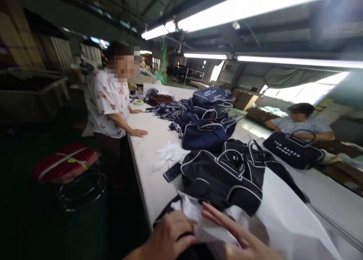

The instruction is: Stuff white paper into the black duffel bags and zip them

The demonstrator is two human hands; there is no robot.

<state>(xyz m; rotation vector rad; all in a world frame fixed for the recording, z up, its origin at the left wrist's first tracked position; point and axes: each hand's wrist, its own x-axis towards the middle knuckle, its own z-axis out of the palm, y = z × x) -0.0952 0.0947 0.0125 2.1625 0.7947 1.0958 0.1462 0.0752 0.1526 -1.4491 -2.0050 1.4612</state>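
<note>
1. A wad of crumpled white paper (198, 222) lies at the near edge of a long white worktable (147, 177), on top of a dark bag that is mostly out of frame.
2. The left hand (170, 233) clenches the paper's near side, fingers curled under.
3. The right hand (241, 239) lies released, fingers flat across the paper.
4. Just beyond sit a black bag with white piping (224, 177) and a white cloth cover (286, 218).
5. A phone (172, 172) and loose white tissue (171, 153) lie to the left.
6. Farther up the table, navy bags (207, 133) are heaped.
7. A co-worker in a patterned shirt (109, 101) rests a hand on the table edge, while a seated person (300, 120) faces a lettered navy bag (293, 150).
</note>
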